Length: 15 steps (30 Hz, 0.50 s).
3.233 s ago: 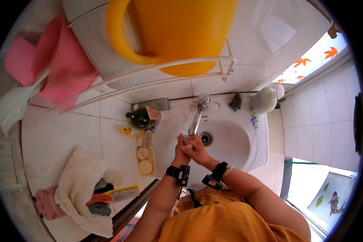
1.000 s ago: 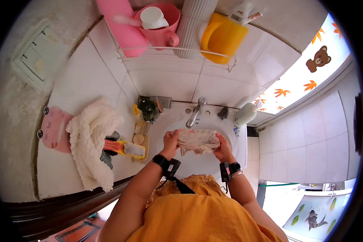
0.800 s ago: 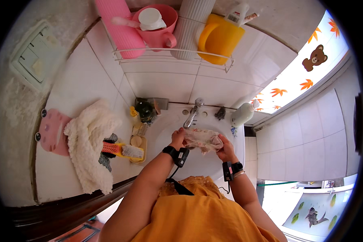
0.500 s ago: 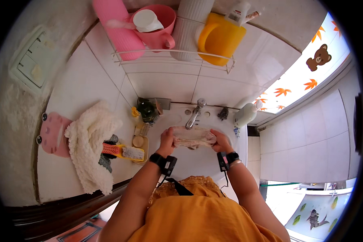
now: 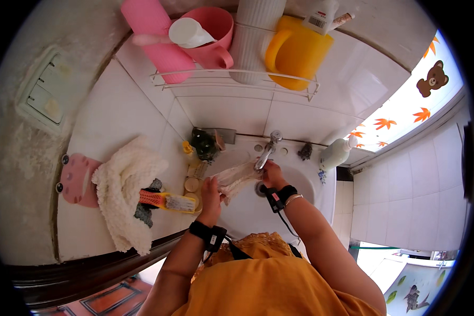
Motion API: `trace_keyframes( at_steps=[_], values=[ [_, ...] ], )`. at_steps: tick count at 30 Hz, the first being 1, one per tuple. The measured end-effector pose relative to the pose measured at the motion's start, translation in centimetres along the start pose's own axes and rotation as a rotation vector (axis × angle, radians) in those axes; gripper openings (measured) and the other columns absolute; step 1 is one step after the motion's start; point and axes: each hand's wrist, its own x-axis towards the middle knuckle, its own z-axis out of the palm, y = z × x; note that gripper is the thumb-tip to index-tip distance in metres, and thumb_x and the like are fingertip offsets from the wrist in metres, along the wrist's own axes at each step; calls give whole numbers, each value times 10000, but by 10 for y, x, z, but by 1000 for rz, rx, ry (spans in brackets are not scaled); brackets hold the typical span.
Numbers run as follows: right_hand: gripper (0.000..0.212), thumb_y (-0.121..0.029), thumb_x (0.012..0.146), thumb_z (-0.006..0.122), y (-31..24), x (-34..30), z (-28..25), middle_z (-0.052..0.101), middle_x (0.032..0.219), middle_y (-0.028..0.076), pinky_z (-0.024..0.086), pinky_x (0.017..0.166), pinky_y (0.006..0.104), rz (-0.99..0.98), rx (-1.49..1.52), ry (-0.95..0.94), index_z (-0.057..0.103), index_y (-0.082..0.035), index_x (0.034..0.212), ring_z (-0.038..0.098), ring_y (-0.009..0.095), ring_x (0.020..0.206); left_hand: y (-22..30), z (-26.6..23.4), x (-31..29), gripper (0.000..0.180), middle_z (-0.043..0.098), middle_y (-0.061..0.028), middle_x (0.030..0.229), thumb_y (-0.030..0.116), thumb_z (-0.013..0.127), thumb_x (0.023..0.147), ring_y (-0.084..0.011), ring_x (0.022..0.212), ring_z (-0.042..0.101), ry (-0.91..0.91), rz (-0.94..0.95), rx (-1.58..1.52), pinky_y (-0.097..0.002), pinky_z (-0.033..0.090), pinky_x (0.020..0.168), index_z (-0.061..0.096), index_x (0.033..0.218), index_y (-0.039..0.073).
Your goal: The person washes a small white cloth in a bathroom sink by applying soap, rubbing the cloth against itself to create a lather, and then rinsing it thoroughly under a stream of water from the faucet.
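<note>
White tiles (image 5: pixel 224 113) rise behind a white sink (image 5: pixel 300 181). The left hand (image 5: pixel 211 201) and right hand (image 5: pixel 273 176), apart, are clamped on 2 ends of a pale cloth (image 5: pixel 237 178) by the faucet (image 5: pixel 268 152).

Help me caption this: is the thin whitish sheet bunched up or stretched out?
Stretched out, though wrinkled: the thin whitish sheet spans the gap between the bare left hand and the bare right hand.

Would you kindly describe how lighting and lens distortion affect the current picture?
Head view: the window glares almost white; head view: the pale fabric blends somewhat with the white basin; head view: fisheye distortion curves the dark wooden edge, and the corners go black.
</note>
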Motion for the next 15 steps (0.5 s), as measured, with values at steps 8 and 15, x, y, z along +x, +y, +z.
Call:
trace_keyframes(
  at_steps=[8,15],
  values=[
    [200,-94,829,529,-48,-38,-7,592,868,64,478,687,269,-207,36,275,559,4,1001,573,163,772,-55,22,46,179,534,-60,929,251,430,887,-163,824,562,-96,-155,-55,-289,489,630,438,932,78],
    [181,-124,822,547,-72,-75,2,586,816,37,452,626,230,-325,-271,422,577,-6,955,550,118,722,-90,45,60,204,523,-86,1030,108,402,874,-223,914,539,-205,-324,-279,-383,477,760,430,1073,71]
  ],
)
